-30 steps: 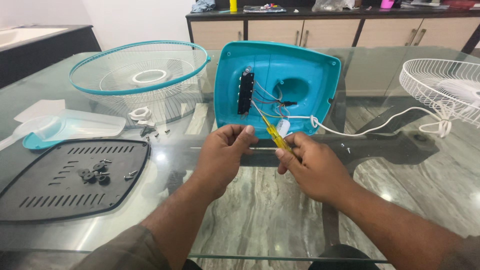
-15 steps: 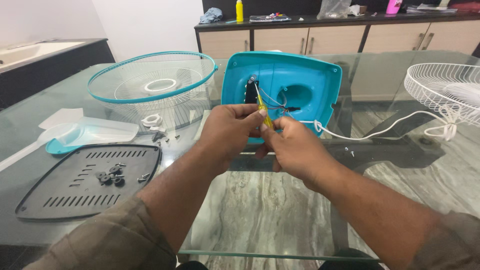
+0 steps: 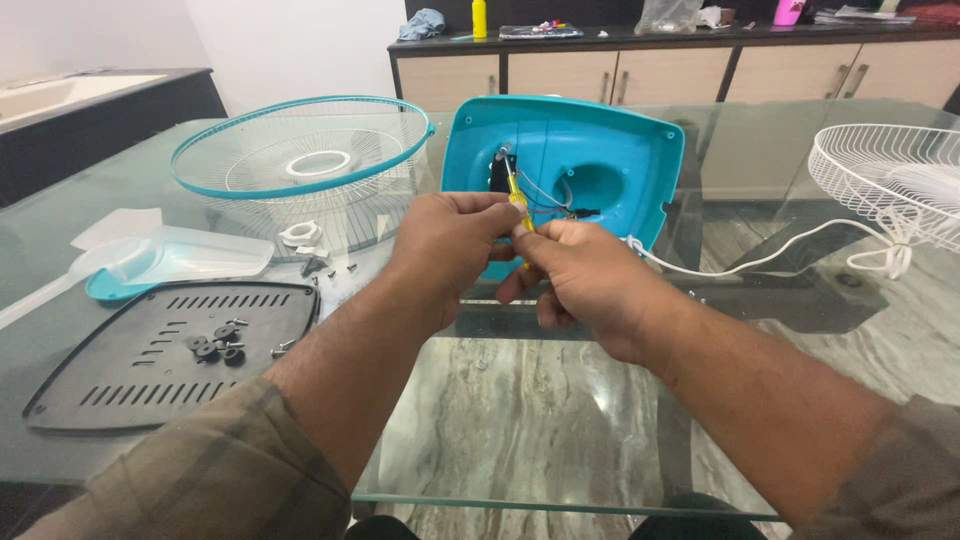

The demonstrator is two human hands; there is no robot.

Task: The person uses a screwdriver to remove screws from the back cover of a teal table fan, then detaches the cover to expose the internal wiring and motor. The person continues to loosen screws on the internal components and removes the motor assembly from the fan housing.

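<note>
A teal plastic fan base (image 3: 610, 160) stands on its edge on the glass table, its hollow inside facing me, with a black part and thin wires inside. My left hand (image 3: 445, 245) and my right hand (image 3: 575, 270) meet just in front of it. Both pinch a small yellow-handled screwdriver (image 3: 520, 205), whose tip points up at the black part. A white power cord (image 3: 760, 262) trails from the base to the right.
A teal-rimmed wire fan guard (image 3: 300, 160) lies at the back left, a white wire guard (image 3: 890, 180) at the right. A black vented plate (image 3: 150, 350) holding screws and washers lies near left, beside translucent fan blades (image 3: 170, 255). A cabinet counter stands behind.
Both hands have risen with the screwdriver toward the base's inside; the screwdriver has turned from slanted to nearly upright. The view has shifted a little.
</note>
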